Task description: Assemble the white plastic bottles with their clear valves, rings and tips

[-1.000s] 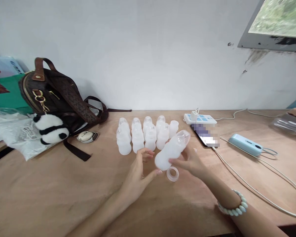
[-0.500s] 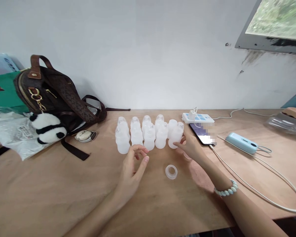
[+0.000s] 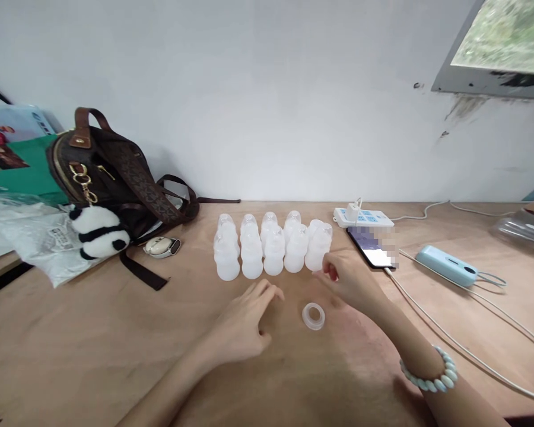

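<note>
- Bare worktop (image 3: 93, 350) lies open near and left of the hands; a phone (image 3: 370, 246) and a cable (image 3: 454, 344) crowd the right.
- The left hand (image 3: 249, 317) rests flat and empty. The right hand (image 3: 349, 280) is empty and loosely curled, just beside the bottles (image 3: 273, 252). The ring (image 3: 313, 315) lies between the hands.
- The bottle held a second ago now stands at the right end of the row.
- A white wall (image 3: 267, 89) backs the wood.

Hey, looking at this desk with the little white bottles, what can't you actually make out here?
Head view, the only one:
The phone screen is blurred out.
The back row of bottles is mostly hidden by the front row, so the count is unsure.
Whether the right hand touches the end bottle with its curled fingers cannot be told.
The clear plastic item is cut off by the right edge.
</note>
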`<state>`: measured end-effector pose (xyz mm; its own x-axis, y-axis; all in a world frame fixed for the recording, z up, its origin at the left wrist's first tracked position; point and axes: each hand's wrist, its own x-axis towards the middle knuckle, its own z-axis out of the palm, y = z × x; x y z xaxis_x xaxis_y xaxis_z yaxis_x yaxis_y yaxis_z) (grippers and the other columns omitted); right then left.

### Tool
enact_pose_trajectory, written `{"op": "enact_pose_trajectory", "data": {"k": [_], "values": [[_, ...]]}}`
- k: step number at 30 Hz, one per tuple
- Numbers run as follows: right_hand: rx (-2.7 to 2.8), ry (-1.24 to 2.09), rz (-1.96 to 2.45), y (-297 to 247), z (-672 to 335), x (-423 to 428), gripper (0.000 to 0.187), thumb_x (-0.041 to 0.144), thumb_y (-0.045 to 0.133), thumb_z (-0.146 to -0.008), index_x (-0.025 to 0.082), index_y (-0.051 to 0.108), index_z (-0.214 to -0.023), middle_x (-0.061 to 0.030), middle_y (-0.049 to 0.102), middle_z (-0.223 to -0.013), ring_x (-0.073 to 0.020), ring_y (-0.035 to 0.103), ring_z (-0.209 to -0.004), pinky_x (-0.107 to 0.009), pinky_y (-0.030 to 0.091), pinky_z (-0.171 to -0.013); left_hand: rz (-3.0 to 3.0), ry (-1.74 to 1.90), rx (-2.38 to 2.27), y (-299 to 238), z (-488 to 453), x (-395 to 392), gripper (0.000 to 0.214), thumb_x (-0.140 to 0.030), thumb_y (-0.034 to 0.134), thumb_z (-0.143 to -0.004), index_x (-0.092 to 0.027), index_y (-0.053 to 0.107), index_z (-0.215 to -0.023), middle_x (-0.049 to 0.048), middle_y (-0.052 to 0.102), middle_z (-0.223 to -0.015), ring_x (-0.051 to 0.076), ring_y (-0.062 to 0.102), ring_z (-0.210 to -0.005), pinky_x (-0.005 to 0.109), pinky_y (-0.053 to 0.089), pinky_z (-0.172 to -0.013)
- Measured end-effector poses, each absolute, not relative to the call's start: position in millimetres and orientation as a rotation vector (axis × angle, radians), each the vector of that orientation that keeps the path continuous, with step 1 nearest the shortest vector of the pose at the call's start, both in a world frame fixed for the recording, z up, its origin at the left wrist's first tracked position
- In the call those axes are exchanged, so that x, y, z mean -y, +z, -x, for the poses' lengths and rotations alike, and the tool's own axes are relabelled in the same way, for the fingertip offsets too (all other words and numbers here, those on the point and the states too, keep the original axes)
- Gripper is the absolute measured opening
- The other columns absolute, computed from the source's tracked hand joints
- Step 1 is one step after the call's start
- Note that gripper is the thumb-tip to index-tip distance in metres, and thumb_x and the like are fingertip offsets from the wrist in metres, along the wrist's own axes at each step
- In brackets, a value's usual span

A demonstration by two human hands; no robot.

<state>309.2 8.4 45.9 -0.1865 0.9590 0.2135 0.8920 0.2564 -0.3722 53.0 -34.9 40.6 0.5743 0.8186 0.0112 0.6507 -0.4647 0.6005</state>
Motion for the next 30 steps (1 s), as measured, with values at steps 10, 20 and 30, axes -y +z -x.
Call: {"op": "enact_pose_trajectory", "data": {"k": [10,20,30], "values": [[2.702,0.454,1.627,47.8,-291.4,12.8,0.032,0.04,0.077,-0.07,0.021,0.051,-0.074,-0.0009,0.062,-0.069,-0.0183,0.054,-0.06,-0.027,0.024,-0.055,-2.16,0.39,-1.218,28.9,-49.3,26.2,0.041,0.004,0.047,-0.062,-0.023,0.049,-0.094,0.0016,0.055,-0.097,0.022,0.058,-0.092,0.033,0.049,-0.076],[2.332,0.405,0.904,52.0,-283.5,19.7,0.024,0.03,0.065,-0.088,0.022,0.057,-0.109,-0.0025,0.069,-0.09,-0.0164,0.062,-0.075,-0.027,0.043,-0.064,-1.774,0.81,-0.857,13.8,-68.9,34.7,0.055,-0.002,0.053,-0.076,-0.029,0.046,-0.124,0.0062,0.05,-0.127,0.022,0.056,-0.115,0.036,0.058,-0.088],[2.557,0.401,1.134,30.4,-282.3,7.1,0.037,0.04,0.075,-0.085,0.02,0.059,-0.112,-0.0044,0.069,-0.099,-0.0214,0.066,-0.082,-0.029,0.045,-0.066,-1.958,0.792,-1.117,13.8,-65.0,31.7,0.052,-0.01,0.064,-0.078,-0.026,0.046,-0.125,0.0081,0.055,-0.13,0.029,0.051,-0.123,0.047,0.044,-0.102]]}}
